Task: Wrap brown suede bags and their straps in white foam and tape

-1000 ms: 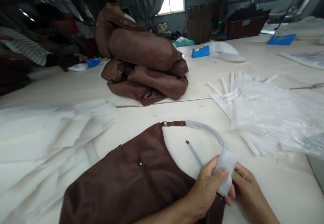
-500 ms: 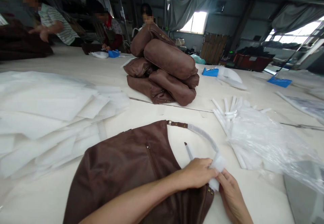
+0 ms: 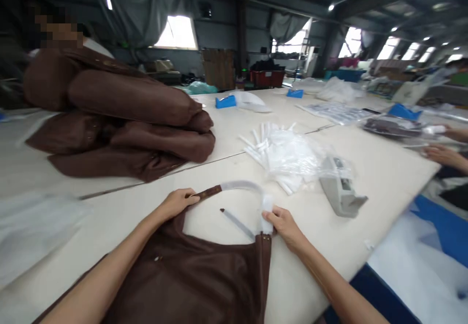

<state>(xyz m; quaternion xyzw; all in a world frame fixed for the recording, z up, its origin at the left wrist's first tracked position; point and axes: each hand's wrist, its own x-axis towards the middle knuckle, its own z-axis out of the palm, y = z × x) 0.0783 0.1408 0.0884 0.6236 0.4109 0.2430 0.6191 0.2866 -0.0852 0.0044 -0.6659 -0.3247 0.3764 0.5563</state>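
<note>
A dark brown leather handbag (image 3: pixel 204 275) lies on the table in front of me. Its strap (image 3: pixel 239 185) arches above the bag opening, covered in thin white wrapping for most of its length. At the strap's bare brown left end, my left hand (image 3: pixel 180 203) is closed with thumb and fingers around it. My right hand (image 3: pixel 287 224) pinches the thicker white wrap (image 3: pixel 267 212) at the strap's right end, just above the brass-studded tab. Inside the loop lies a narrow pale strip (image 3: pixel 237 224) with a dark tip; its lower end meets the bag's edge.
Brown handbags (image 3: pixel 131 104) are stacked at the left. White sheets (image 3: pixel 32 236) lie nearer, at left. Beyond my right hand are a clear plastic bag (image 3: pixel 296 155) with white tubes and a grey tape dispenser (image 3: pixel 341 192). A co-worker's hands (image 3: pixel 444 153) are at the far right.
My left hand has moved from the white wrap to the strap's left end. My right hand stays on the wrap. The bag has turned, and the view has swung right.
</note>
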